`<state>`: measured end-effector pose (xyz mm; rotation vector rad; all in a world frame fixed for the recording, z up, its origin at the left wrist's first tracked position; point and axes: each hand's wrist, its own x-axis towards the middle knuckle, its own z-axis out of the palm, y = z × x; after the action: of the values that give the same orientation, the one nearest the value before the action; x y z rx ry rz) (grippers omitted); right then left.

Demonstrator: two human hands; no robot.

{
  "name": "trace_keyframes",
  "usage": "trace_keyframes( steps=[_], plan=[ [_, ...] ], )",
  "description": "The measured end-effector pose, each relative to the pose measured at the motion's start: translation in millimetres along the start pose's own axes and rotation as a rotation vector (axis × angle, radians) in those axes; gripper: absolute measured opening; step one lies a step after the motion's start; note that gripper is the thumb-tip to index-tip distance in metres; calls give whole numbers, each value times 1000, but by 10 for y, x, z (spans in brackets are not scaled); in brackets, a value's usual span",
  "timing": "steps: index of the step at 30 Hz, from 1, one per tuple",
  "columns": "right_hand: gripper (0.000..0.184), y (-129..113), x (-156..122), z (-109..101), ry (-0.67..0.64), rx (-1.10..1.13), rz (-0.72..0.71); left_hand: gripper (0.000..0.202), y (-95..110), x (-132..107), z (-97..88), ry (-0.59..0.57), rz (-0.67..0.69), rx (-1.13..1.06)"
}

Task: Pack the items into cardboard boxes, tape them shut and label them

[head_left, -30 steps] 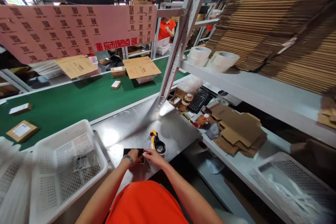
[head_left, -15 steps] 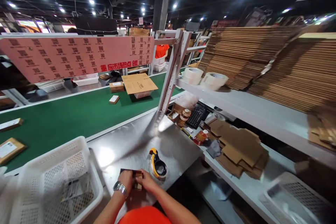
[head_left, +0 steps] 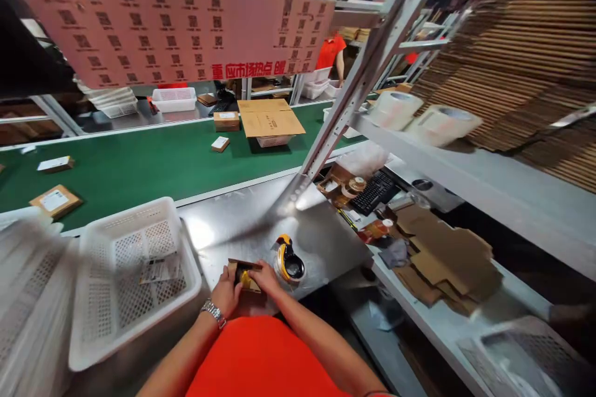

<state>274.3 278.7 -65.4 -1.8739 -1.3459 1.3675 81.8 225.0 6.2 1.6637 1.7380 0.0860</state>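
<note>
Both my hands are at a small open cardboard box (head_left: 238, 265) on the steel worktable (head_left: 242, 229), close to my body. My left hand (head_left: 225, 293), with a metal watch on its wrist, grips the box's near left side. My right hand (head_left: 265, 278) curls over the box's right side, fingers closed on it. Something yellow (head_left: 243, 276) shows inside the box between my hands. A yellow and black tape dispenser (head_left: 288, 258) stands just right of my right hand, not touched.
A white perforated basket (head_left: 133, 279) with a paper slip sits to my left. Behind the table runs a green conveyor (head_left: 139, 167) carrying parcels. On the right, shelves hold tape rolls (head_left: 395, 108), flat cardboard stacks (head_left: 521, 62), a keyboard (head_left: 375, 191). A person in orange stands far back.
The view swung up and back down. The box now shows open brown flaps with something yellow inside. Both hands stay on it.
</note>
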Motion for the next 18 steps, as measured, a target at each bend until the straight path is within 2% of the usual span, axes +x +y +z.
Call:
trace_keyframes(
  steps=[5,9,11,15,18],
  plan=[
    [19,-87,5,1,-4,-17,6,82,-9,10,9,-76,46,-9],
    [29,-126,-8,-78,-92,71,16,56,-4,160,-20,6,13,-139],
    [42,-130,-40,-160,-173,134,25,55,-24,246,17,51,-43,-196],
    [74,-81,-166,-294,-288,324,76,92,-146,332,201,137,-110,-365],
    [77,-11,-248,-274,-244,378,58,115,-241,341,344,196,-97,-532]
  ],
)
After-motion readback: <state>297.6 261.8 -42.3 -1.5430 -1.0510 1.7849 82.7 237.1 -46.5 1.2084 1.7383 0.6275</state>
